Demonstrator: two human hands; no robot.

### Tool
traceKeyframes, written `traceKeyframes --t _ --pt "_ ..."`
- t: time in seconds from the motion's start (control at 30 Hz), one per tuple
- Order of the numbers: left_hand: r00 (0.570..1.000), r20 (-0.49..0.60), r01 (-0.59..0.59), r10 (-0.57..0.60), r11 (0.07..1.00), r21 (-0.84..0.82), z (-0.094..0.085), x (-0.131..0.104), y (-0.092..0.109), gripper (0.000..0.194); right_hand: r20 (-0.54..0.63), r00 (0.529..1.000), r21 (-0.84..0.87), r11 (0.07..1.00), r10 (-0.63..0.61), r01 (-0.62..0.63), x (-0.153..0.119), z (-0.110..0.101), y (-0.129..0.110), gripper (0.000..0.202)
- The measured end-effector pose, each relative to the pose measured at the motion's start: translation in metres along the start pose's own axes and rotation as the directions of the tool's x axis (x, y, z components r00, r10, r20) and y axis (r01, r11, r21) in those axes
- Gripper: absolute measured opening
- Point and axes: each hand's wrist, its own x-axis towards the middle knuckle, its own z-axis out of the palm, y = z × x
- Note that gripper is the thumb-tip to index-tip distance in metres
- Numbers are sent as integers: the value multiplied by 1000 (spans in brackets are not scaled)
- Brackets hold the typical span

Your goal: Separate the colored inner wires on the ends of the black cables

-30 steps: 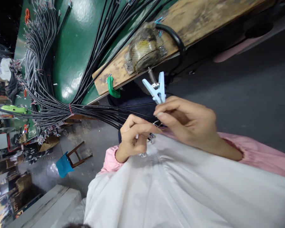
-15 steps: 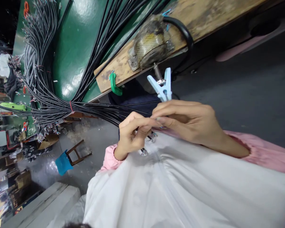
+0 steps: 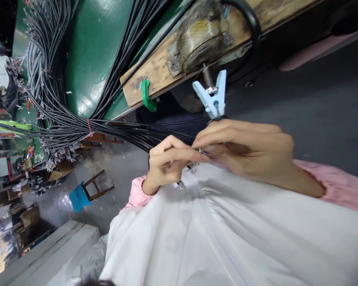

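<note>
My left hand (image 3: 168, 161) is closed, thumb and fingers pinching thin coloured wires (image 3: 201, 151). At the same wires, the fingertips of my right hand (image 3: 250, 149) are pinched together, almost touching the left fingers. Only a short bit of the wires shows; the rest is covered by my fingers. A bundle of black cables (image 3: 116, 130), tied with a red band, runs from the left to behind my left hand. Stripped cable ends (image 3: 180, 184) poke out below that hand. Just above my right hand, a light-blue clip (image 3: 215, 104) sits on a metal shaft.
The shaft comes from a yellowish, wrapped motor (image 3: 200, 39) mounted on a wooden board (image 3: 161, 71) at the table edge. A green hook-shaped piece (image 3: 148, 95) is on that board. More cables lie on the green table (image 3: 86, 59). A blue-seated stool (image 3: 79, 197) stands on the floor.
My right hand has shifted slightly to the right, and coloured wires now show between the fingertips. The motor and clip appear further right and higher as the view moved.
</note>
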Motion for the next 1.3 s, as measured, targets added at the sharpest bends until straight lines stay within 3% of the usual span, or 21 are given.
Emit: traceKeyframes --t 0.33,0.47,0.6,0.73,0.8,0.9,0.97,1.0,1.13,1.2,1.3 --pt "996 -41 -82 81 996 -16 3 3 -2 23 -8 998 -47 997 -57 56 -2 0 0 15" --pt "994 -26 103 -104 994 -41 4 -1 -3 23 -63 995 -107 992 -77 70 1 2 -3 19" --pt "931 67 363 -358 927 -95 2 1 -2 38 5 994 -275 955 -113 110 3 -6 -2 18" --pt "891 128 446 -435 891 -79 1 13 1 42 93 986 -293 942 -141 162 5 -18 6 18" --pt "895 108 443 -434 893 -84 4 19 4 45 86 994 -206 974 -73 89 6 -23 15 24" --pt "907 38 421 -419 903 -83 9 26 8 48 19 977 -31 977 213 -213 15 -26 29 38" --pt "917 -9 397 -399 914 -81 13 30 10 50 3 919 146 909 394 -390 26 -23 35 49" --pt "922 -33 383 -386 920 -81 14 32 10 52 50 891 262 855 451 -448 32 -19 36 55" --pt "930 -140 331 -339 940 -81 20 40 13 54 253 819 647 539 515 -540 57 -3 32 68" --pt "928 -184 313 -325 945 -92 22 43 15 53 308 782 716 409 541 -565 63 2 30 65" --pt "911 -222 335 -348 937 -98 26 47 17 55 305 742 733 350 598 -583 65 2 30 63"
